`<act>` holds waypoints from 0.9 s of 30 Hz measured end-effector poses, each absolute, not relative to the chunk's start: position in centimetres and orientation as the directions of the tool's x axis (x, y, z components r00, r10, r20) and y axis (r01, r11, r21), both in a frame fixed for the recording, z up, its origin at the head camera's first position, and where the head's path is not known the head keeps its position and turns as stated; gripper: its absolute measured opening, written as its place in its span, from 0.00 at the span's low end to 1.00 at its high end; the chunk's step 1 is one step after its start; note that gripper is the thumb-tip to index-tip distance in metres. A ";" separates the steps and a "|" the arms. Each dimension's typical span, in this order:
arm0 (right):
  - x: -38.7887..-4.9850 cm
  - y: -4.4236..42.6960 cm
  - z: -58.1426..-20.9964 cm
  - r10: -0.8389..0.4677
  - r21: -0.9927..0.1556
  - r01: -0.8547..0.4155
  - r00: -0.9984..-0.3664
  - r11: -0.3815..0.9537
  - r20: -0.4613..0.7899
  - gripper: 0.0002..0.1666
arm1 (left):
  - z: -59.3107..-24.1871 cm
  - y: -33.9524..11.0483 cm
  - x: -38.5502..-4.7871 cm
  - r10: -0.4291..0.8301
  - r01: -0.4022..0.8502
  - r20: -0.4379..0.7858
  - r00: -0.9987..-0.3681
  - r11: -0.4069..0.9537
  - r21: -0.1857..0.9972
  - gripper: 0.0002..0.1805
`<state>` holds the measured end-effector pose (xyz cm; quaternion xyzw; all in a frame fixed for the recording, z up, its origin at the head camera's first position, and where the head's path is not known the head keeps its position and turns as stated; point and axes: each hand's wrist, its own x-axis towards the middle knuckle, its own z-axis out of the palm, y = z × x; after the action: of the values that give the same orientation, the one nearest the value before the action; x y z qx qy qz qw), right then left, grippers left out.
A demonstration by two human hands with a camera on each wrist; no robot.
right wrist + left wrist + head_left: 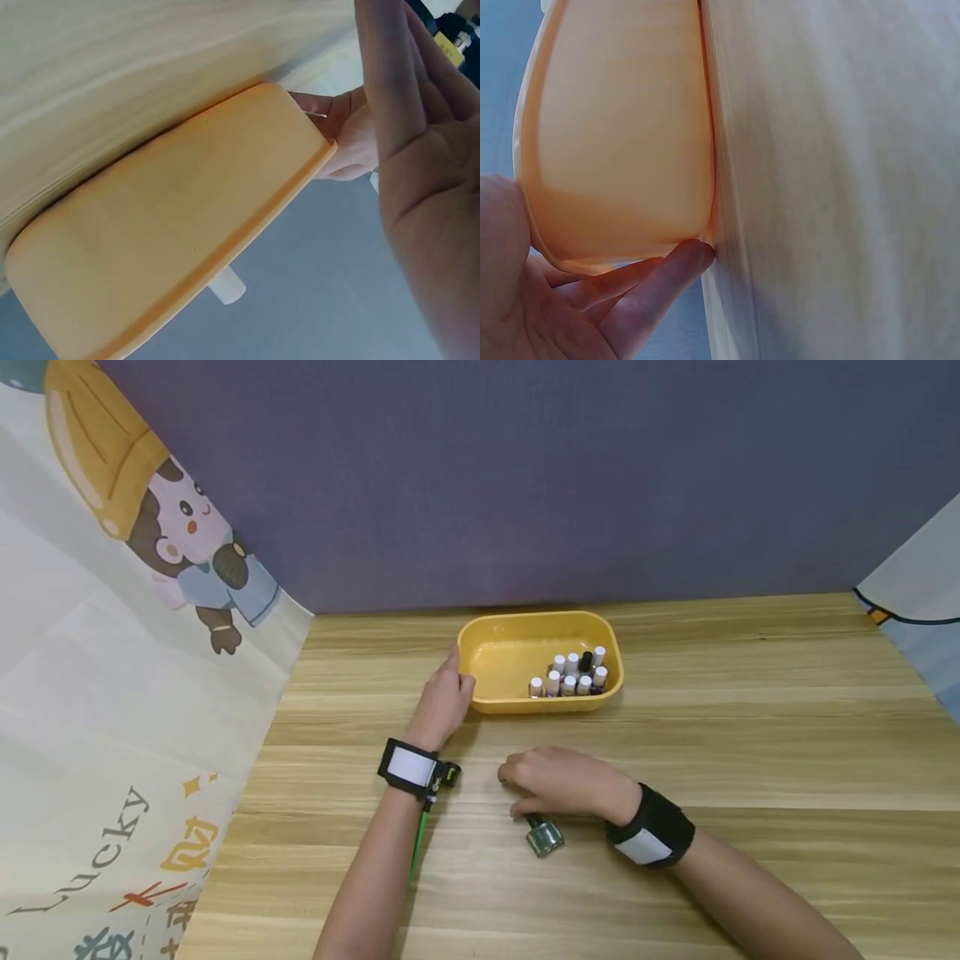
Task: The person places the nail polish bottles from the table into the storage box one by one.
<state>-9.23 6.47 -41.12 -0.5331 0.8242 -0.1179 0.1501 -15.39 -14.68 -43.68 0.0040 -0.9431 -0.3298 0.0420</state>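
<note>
A yellow plastic container [487, 704] stands upright near the back of the wooden table. My left hand [442, 702] holds its left end, index finger along the end wall and thumb at the near corner. The fingers [656, 289] press low on that wall in the left wrist view. Nearer me, my right hand [562, 781] is just over a dark green nail polish bottle [545, 838]. The bottle's dark cap lies partly hidden at the thumb. A gap shows between thumb and fingers. The right wrist view shows long, extended fingers [390, 75] but no bottle.
Several small nail polish bottles [569, 685], mostly white-capped and one black-capped, stand clustered in the container's right half. A dark blue-grey panel [570, 485] rises behind the table [750, 735]. A printed cloth [112, 710] borders the left side.
</note>
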 end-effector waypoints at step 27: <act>-8.8 6.1 -41.6 -0.907 -0.301 -0.856 -0.386 0.421 -0.170 0.12 | -43.5 -14.6 -15.2 -0.037 0.020 0.081 -0.996 0.791 0.612 0.35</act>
<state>-8.82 6.11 -41.59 -0.5317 0.8285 -0.0821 0.1552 -15.25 -14.59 -43.53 0.0044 -0.9451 -0.3236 0.0446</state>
